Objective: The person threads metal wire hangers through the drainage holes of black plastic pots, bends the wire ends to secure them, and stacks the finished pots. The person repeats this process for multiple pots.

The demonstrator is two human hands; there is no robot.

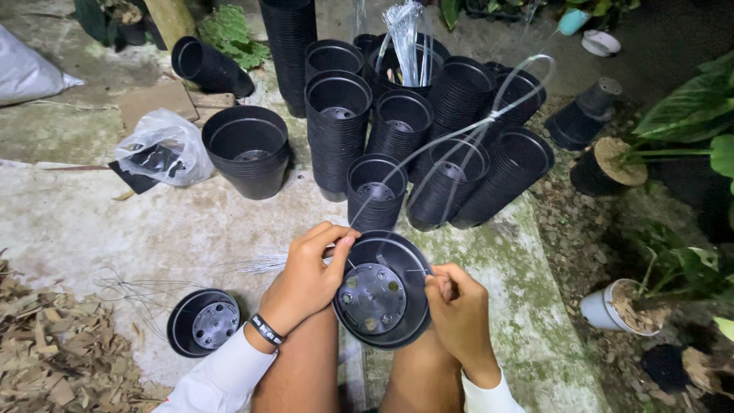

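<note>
Left hand (pixel 310 271) is pinched narrow on a thin wire (pixel 451 141) right at the near rim of the black plastic pot (pixel 378 294), thumb and forefinger closed on the strand. Right hand (pixel 457 306) grips the opposite rim, fingers curled shut around the wire's other end — the pot sits between both hands, resting over the knees, mouth up, drain holes showing in its base. From the rim the wire arcs up in a tall loop above the stacks of black pots (pixel 428 130).

To do this well, I'd say keep both pinches low, close to the rim, so the springy loop doesn't twist away — and hold the pot steady against the legs while the ends are worked in.

Further out: a second pot (pixel 202 323) lies on the concrete floor (pixel 92 222) beside loose wires (pixel 134 294), a clear plastic bag (pixel 164 145) sits near a wider pot (pixel 246 149), dry leaves (pixel 46 352) at far left.
</note>
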